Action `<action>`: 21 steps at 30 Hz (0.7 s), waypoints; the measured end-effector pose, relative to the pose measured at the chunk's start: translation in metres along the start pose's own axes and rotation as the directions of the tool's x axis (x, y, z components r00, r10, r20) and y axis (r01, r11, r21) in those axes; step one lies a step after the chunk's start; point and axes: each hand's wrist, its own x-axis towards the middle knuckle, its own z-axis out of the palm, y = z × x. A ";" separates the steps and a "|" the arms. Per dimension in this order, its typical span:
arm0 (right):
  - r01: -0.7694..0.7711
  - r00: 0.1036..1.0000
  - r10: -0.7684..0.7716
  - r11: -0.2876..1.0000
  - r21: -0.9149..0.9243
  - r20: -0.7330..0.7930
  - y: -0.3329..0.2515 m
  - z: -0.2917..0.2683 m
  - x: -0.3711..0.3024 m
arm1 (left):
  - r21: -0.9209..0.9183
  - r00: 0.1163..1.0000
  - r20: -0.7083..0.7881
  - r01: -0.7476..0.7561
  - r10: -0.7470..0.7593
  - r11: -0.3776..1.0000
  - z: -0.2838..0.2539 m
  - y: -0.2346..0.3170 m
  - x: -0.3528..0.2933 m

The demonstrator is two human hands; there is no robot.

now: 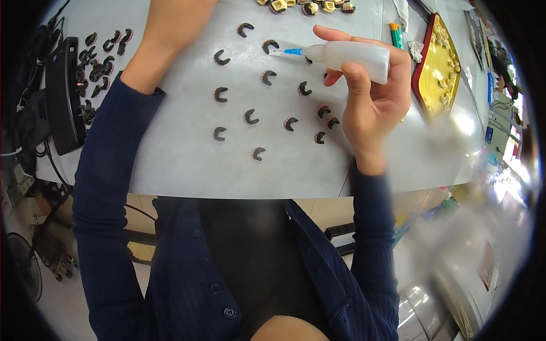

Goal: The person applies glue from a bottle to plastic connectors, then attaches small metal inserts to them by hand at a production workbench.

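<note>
My right hand (372, 105) is wrapped round a white squeeze bottle (355, 58), held nearly level with its blue needle tip (293, 52) pointing left. The needle's end is close to a small black C-shaped piece (270, 46) on the grey-white table; whether they touch I cannot tell. Several like pieces, some with pink edges, lie spread over the table, such as one black piece (220, 94) in the middle. My left hand (179, 20) reaches past the upper edge of the view, left of these pieces, so its fingers are hidden.
At the left stands a flat black device (63, 96) with cables, beside a loose group of black pieces (98, 69). Cream-coloured and dark parts (310, 7) lie at the far edge. On the right are a green tube (396, 36) and a red-rimmed gold tray (435, 77) holding cream bits.
</note>
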 end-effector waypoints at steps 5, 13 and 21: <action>0.009 1.000 -0.009 0.999 -0.043 0.004 0.006 0.001 -0.002 | -0.024 1.000 -0.012 0.009 -0.010 1.000 0.002 0.005 0.000; -0.011 1.000 0.012 0.999 -0.030 0.010 0.005 0.005 0.000 | -0.031 0.999 -0.007 0.043 -0.044 0.999 0.002 0.011 0.002; -0.015 0.999 0.016 0.999 -0.031 0.028 0.005 0.005 -0.001 | -0.034 0.997 -0.001 0.074 -0.074 0.997 0.003 0.020 0.002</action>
